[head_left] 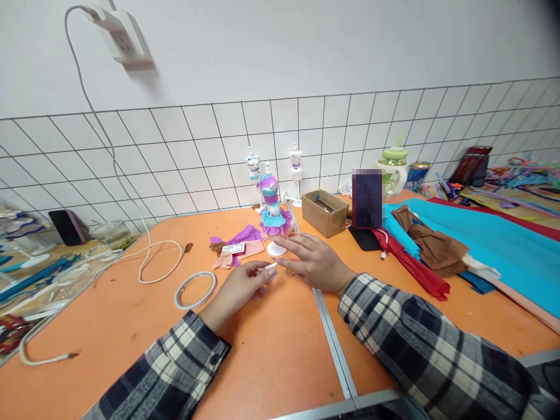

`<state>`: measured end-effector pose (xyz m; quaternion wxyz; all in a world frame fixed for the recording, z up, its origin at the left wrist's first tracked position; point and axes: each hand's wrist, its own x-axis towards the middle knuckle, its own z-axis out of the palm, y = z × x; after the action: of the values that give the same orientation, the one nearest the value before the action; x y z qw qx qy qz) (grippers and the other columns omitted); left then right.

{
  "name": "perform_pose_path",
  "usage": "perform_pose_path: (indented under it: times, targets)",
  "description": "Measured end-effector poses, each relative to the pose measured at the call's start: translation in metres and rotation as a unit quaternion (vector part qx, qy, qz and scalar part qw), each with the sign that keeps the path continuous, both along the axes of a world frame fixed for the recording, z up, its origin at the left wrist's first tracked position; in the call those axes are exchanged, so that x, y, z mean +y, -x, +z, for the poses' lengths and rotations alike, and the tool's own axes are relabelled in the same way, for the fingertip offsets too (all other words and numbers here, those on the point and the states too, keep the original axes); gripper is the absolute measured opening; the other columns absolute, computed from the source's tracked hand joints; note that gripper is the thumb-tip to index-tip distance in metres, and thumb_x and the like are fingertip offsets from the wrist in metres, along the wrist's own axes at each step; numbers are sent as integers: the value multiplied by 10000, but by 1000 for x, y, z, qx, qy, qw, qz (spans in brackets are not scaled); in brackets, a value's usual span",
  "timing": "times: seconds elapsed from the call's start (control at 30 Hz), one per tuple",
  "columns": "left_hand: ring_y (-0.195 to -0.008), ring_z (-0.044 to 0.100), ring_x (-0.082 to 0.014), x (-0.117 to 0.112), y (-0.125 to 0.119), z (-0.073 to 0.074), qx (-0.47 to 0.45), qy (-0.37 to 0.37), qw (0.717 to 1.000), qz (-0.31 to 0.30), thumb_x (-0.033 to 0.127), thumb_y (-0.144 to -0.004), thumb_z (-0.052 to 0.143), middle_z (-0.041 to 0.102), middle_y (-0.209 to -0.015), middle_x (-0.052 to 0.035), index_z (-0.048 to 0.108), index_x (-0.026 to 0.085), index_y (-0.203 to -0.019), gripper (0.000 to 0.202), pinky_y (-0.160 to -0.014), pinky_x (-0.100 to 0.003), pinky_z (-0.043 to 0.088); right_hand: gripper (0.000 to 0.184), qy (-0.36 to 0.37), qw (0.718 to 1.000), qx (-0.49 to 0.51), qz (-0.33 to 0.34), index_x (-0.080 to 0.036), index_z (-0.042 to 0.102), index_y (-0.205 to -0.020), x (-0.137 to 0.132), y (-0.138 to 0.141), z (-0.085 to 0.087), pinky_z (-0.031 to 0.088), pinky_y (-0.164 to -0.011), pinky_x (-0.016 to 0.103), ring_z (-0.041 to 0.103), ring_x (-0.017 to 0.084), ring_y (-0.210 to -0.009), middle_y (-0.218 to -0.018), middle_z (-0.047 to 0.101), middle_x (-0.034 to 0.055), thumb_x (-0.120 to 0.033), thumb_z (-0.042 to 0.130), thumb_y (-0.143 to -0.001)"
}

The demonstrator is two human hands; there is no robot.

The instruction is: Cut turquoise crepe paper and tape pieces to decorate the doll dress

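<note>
My left hand is closed in a pinch on a small white strip, perhaps a bit of tape. My right hand lies low over the table with its fingers stretched out to the left, close to the round white base of a mini dress form. That dress form stands upright, dressed in a purple and turquoise top with a ruffled skirt. Whether my right fingertips touch the base or the strip I cannot tell. Beneath that hand, a small ring-shaped thing shows in part.
A tape roll lies left of my left hand. Behind it are fabric scraps and a white cable. Two more dress forms stand at the wall, near a cardboard box. Blue cloth, a blurred-out dark panel and a green-lidded cup are right.
</note>
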<state>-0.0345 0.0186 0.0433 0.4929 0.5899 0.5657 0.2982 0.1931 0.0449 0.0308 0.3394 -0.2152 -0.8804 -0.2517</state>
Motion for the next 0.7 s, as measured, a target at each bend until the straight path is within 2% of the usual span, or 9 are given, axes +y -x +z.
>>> perform_pose_path:
  times: [0.1, 0.27, 0.37, 0.43, 0.47, 0.53, 0.63, 0.7]
  targets:
    - [-633, 613, -160, -4, -4, 3, -21, -24, 999, 18, 522, -730, 713, 684, -746, -52, 702, 142, -912, 421, -514, -222, 401, 264, 8, 1000, 3, 2, -240, 667, -1162, -2, -2, 2, 394, -1069, 462, 483, 235, -1261, -1490, 457, 74, -216, 569, -919]
    - [-660, 620, -165, -10, -4, 5, -126, 4, 992, 0, 407, -752, 722, 684, -722, -62, 736, 137, -824, 280, -614, -255, 460, 287, 38, 999, 11, 9, -251, 668, -1163, -3, -3, 2, 368, -1079, 494, 476, 246, -1270, -1488, 457, 82, -202, 607, -887]
    - [-675, 610, -160, -9, -3, 2, -196, -13, 980, 8, 365, -744, 724, 688, -725, -61, 747, 138, -779, 231, -666, -269, 476, 392, 92, 993, 68, -1, -289, 664, -1201, -3, 2, -4, 401, -1042, 491, 486, 257, -1263, -1468, 473, 85, -147, 645, -836]
    - [-699, 609, -162, -8, -2, 1, -230, -37, 972, 25, 348, -734, 729, 687, -726, -54, 744, 148, -750, 201, -680, -269, 478, 408, 160, 977, 144, 16, -304, 682, -1181, -2, 8, -11, 449, -995, 452, 548, 227, -1180, -1403, 534, 77, -101, 608, -834]
    - [-704, 607, -165, -8, -2, 0, -236, -48, 970, 31, 346, -728, 732, 687, -725, -54, 742, 151, -738, 196, -684, -272, 479, 392, 202, 960, 192, 34, -299, 696, -1156, -2, 12, -14, 470, -973, 427, 578, 208, -1128, -1354, 572, 72, -93, 581, -843]
    - [-706, 605, -173, -7, -2, 0, -230, -70, 970, 43, 358, -728, 723, 687, -729, -57, 742, 154, -735, 206, -696, -286, 485, 335, 296, 903, 305, 68, -263, 719, -1103, -2, 18, -19, 515, -909, 374, 614, 185, -1041, -1253, 632, 76, -114, 550, -855]
    - [-724, 606, -189, -7, -1, 0, -168, -103, 979, 44, 395, -751, 694, 686, -727, -61, 751, 154, -764, 248, -705, -297, 478, 261, 436, 781, 442, 66, -201, 720, -1064, -5, 22, -18, 548, -677, 277, 631, 154, -821, -1138, 665, 100, -222, 589, -840]
    - [-721, 595, -188, -7, -2, 0, -123, -117, 985, 24, 411, -762, 689, 681, -714, -57, 755, 153, -769, 267, -701, -293, 466, 305, 543, 692, 470, 73, -184, 707, -1086, -9, 23, -14, 483, -495, 216, 574, 107, -639, -1068, 671, 95, -337, 604, -843]
